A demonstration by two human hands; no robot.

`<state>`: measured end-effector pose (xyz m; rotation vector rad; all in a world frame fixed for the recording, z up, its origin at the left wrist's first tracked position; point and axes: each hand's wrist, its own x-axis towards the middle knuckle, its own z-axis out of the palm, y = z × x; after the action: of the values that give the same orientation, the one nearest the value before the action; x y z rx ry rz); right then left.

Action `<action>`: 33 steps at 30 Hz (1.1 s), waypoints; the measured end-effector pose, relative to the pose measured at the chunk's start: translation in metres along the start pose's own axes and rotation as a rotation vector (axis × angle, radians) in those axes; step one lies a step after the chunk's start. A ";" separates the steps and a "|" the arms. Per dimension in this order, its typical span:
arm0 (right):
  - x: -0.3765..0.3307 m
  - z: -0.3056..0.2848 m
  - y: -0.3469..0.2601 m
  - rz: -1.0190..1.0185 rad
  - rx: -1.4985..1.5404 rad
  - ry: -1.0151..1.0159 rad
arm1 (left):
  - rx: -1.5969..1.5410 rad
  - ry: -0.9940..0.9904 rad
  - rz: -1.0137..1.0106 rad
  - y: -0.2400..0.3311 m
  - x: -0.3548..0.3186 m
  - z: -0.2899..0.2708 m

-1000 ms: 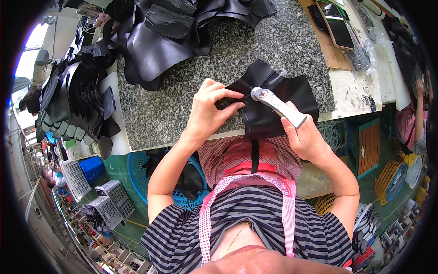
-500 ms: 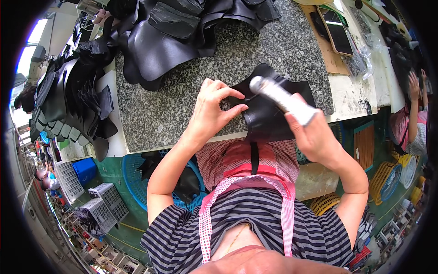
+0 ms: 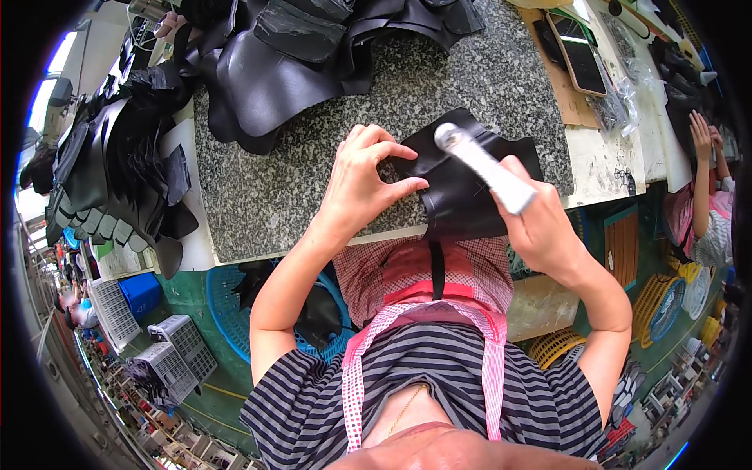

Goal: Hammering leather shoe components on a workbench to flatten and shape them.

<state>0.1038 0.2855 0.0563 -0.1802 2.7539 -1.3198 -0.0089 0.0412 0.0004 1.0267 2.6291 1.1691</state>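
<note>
A cut piece of black leather (image 3: 470, 207) lies on the speckled stone slab (image 3: 329, 164) and reaches past its front edge toward my apron. My right hand (image 3: 542, 231) is closed around the pale handle of a hammer (image 3: 487, 168). Its rounded head is over the upper part of the leather, blurred by motion; whether it touches, I cannot tell. At the leather's left edge, the thumb and forefinger of my left hand (image 3: 359, 182) rest spread apart, their tips at the piece. Its other fingers are bent.
Black leather pieces (image 3: 270, 90) pile up at the slab's far side, more (image 3: 117, 164) hang at the left. A phone (image 3: 578, 55) lies far right. Below are a blue basket (image 3: 223, 317) and grey crates (image 3: 176, 352). Another person's hands (image 3: 701, 141) show at the right.
The hammer head has shifted slightly up and right over the leather. My left hand stays nearly in place. The other person's hands at the right have come closer together.
</note>
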 end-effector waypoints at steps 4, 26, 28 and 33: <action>-0.007 0.012 0.003 0.092 -0.055 -0.157 | -0.004 0.008 0.037 0.000 0.002 0.003; -0.001 0.008 0.020 0.013 0.047 -0.181 | -0.022 0.052 0.088 0.007 -0.012 0.008; 0.000 0.005 0.019 -0.007 0.042 -0.181 | -0.011 0.053 0.095 0.006 -0.012 0.008; -0.002 0.001 0.006 -0.054 0.040 -0.019 | 0.006 0.048 0.105 0.003 -0.013 0.007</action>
<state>0.1054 0.2885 0.0512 -0.2646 2.7224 -1.3779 0.0051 0.0389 -0.0051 1.1653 2.6453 1.2227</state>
